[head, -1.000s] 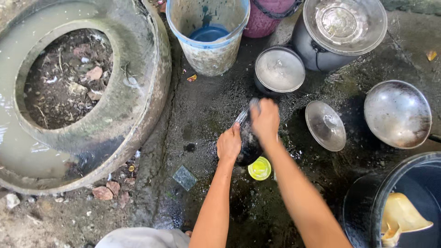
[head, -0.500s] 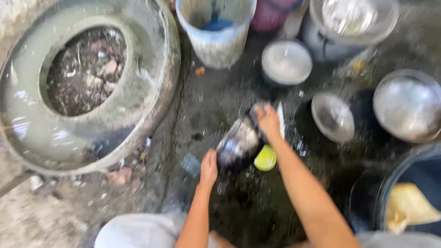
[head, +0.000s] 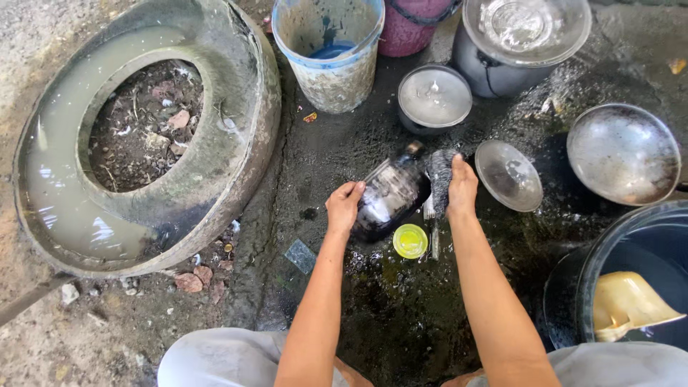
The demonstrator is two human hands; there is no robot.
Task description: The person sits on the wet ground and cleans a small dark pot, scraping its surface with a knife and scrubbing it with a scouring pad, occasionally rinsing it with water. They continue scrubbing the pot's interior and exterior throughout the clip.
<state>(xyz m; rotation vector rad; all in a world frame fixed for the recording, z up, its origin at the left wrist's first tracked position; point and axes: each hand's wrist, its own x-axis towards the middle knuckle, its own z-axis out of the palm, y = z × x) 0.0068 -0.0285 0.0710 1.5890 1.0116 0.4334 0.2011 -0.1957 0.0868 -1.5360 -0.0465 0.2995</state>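
head view, near to far: our left hand (head: 344, 206) curls its fingers round the rim of a blackened, glossy metal pot (head: 390, 197) tipped on its side on wet dark concrete (head: 401, 315). our right hand (head: 461, 186) presses closed fingers on a grey scouring pad (head: 438, 175) against it. small round yellow lid (head: 410, 241) just below. beyond: shiny steel lids (head: 509, 175), grimy plastic bucket (head: 330, 54), water-filled old tyre (head: 143, 136).

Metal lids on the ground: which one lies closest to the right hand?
The small shallow metal lid, just beside the right hand. The lid on the small pot and the big bowl-like lid lie farther off.
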